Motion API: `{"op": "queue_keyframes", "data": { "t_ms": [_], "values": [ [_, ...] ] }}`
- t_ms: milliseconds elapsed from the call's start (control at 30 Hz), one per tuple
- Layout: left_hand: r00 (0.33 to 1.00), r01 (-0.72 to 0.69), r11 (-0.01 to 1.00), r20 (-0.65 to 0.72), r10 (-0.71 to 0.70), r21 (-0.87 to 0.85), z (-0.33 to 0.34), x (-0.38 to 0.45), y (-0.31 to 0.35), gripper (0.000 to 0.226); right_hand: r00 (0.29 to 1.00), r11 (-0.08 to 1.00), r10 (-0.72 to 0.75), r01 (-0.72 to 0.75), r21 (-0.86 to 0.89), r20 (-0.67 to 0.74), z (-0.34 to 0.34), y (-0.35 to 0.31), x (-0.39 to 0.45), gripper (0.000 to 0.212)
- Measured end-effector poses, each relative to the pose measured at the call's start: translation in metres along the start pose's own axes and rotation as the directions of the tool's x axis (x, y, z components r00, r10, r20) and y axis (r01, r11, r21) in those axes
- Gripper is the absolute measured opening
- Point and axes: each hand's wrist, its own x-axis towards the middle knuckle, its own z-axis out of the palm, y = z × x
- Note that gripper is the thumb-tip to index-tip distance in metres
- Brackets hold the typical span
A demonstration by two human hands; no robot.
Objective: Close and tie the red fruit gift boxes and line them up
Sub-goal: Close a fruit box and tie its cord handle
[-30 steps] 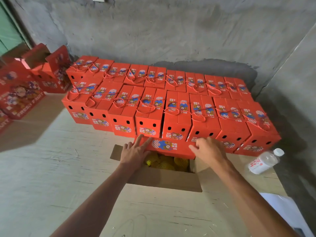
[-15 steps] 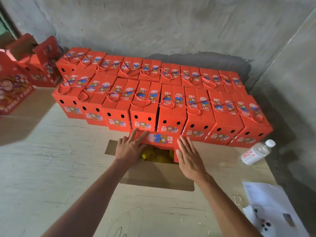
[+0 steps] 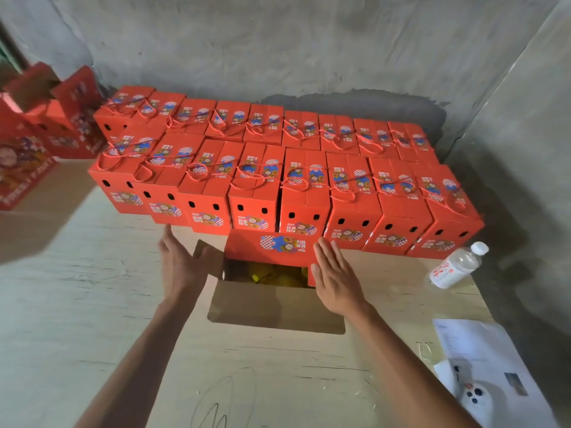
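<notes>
An open red gift box [image 3: 272, 253] stands in front of me, its flaps spread and yellow netted fruit [image 3: 272, 276] showing inside. My left hand [image 3: 180, 267] lies flat with straight fingers against the box's left brown flap [image 3: 207, 256]. My right hand [image 3: 335, 278] presses flat against the right side flap, fingers straight. The near flap [image 3: 275, 307] folds out toward me. Behind it, two rows of closed red boxes [image 3: 278, 168] tied with red cord stand side by side on the wooden floor.
More red boxes [image 3: 40, 128], some open, sit at the far left by the wall. A plastic water bottle [image 3: 457, 265] lies at the right. White papers [image 3: 482, 353] with a white phone [image 3: 474, 398] on them lie at the lower right. Concrete walls close in behind and right.
My left hand has left the far red flap and moved to the box's left flap. My right hand shifted slightly right, along the right side flap.
</notes>
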Motion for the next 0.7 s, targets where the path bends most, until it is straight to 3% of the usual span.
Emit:
{"op": "queue_keyframes", "data": {
  "t_ms": [33,67,100,167,233,267,400,700],
  "values": [
    [0.999,0.007,0.988,0.038,-0.001,-0.155,-0.004,0.001,0.006,0.071,1.0,1.0,-0.001,0.001,0.001,0.003,0.0,0.0,0.001,0.058],
    [0.993,-0.054,0.98,0.097,0.074,-0.192,-0.007,-0.001,0.015,0.054,1.0,1.0,0.0,0.0,0.0,0.013,0.0,0.0,0.001,0.059],
    [0.966,-0.16,0.975,0.177,0.186,-0.154,-0.007,-0.004,0.021,0.035,1.0,1.0,0.001,-0.001,0.001,0.021,0.001,0.0,0.002,0.059],
    [0.853,-0.367,0.925,0.362,0.377,-0.098,0.004,-0.016,0.024,0.013,1.0,1.0,-0.003,0.003,0.011,0.02,0.001,0.0,0.002,0.059],
    [0.728,-0.553,0.825,0.416,0.545,-0.114,0.021,-0.03,0.013,0.016,1.0,1.0,-0.017,0.017,0.0,-0.008,0.001,0.001,0.001,0.059],
    [0.702,-0.6,0.792,0.398,0.59,-0.115,0.027,-0.034,0.005,0.02,0.999,1.0,-0.024,0.024,-0.004,-0.021,0.001,0.001,0.001,0.059],
    [0.7,-0.612,0.782,0.381,0.604,-0.117,0.032,-0.029,-0.011,0.039,0.999,0.994,-0.038,0.041,0.103,-0.029,0.002,0.004,0.001,0.058],
    [0.663,-0.626,0.775,0.464,0.588,-0.088,0.026,-0.028,-0.013,0.034,0.99,0.978,-0.134,0.137,0.16,-0.034,-0.006,0.014,-0.018,0.051]
  ]
}}
